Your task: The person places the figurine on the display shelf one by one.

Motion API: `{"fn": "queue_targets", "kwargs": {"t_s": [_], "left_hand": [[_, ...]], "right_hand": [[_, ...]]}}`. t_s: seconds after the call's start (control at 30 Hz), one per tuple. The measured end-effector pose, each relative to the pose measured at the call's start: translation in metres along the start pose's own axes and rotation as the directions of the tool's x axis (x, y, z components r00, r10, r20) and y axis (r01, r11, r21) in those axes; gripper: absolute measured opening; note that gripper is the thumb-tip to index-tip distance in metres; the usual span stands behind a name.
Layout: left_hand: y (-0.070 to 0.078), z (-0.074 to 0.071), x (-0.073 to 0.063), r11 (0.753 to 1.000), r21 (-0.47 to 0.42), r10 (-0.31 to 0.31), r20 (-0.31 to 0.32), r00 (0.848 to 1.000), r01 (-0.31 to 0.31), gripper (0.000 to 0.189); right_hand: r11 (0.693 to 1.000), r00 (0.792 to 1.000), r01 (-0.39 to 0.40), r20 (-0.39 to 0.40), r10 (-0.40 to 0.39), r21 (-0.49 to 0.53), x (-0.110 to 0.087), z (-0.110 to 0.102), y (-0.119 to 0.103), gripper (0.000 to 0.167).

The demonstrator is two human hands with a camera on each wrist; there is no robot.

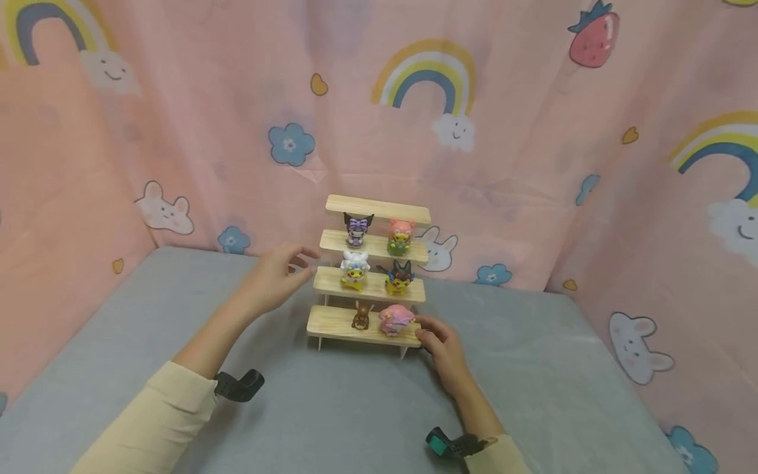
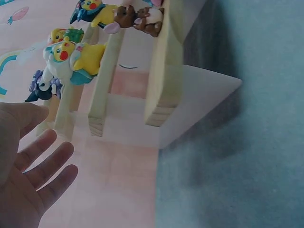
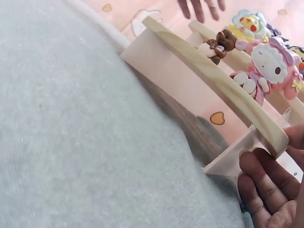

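A tiered wooden display stand (image 1: pixel 331 321) on clear supports carries several small figurines. My right hand (image 1: pixel 441 349) grips the right end of its lowest shelf; in the right wrist view the thumb lies at the top edge and the fingers (image 3: pixel 268 183) bend underneath. Beside the left ends of the middle shelves, my left hand (image 1: pixel 275 276) is held with fingers spread and nothing in them. The lowest shelf bears a brown figurine (image 1: pixel 360 317) and a pink figurine (image 1: pixel 395 320). Above them stand a white-hooded one (image 1: pixel 354 268) and a dark-eared one (image 1: pixel 399 276).
On the second shelf from the top are a purple-and-black figurine (image 1: pixel 357 230) and a pink-and-green one (image 1: pixel 399 236). The top shelf (image 1: pixel 379 209) is bare wood. A grey cloth (image 1: pixel 331 408) covers the table, and a pink printed curtain (image 1: pixel 237 118) hangs close behind the stand.
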State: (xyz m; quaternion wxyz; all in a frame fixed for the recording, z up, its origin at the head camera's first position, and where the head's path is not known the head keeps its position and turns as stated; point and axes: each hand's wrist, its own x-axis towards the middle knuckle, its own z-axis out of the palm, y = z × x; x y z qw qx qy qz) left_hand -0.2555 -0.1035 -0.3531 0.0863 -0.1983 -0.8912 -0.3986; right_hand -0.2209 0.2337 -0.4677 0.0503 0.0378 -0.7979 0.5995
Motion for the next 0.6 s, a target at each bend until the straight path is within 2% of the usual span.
{"fn": "queue_targets", "kwargs": {"t_s": [0.17, 0.4, 0.5, 0.6], "left_hand": [[-0.008, 0.001, -0.007, 1.000, 0.006, 0.005, 0.002, 1.000, -0.005, 0.028], [-0.020, -0.011, -0.017, 0.998, 0.049, -0.031, -0.010, 0.999, 0.031, 0.030], [-0.022, -0.016, -0.021, 0.996, 0.079, -0.035, 0.007, 0.999, 0.034, 0.030], [-0.024, -0.021, -0.024, 0.995, 0.095, -0.030, 0.024, 0.999, 0.028, 0.029]], "right_hand": [[1.000, 0.999, 0.024, -0.029, -0.024, -0.021, -0.001, -0.001, 0.001, 0.029], [0.999, 0.997, 0.045, -0.062, -0.046, -0.011, 0.001, 0.003, 0.001, 0.026], [0.997, 0.997, 0.067, -0.028, -0.068, -0.034, 0.002, 0.000, -0.001, 0.027], [0.994, 0.996, 0.073, 0.048, -0.069, -0.080, 0.000, -0.010, -0.006, 0.031]]}}
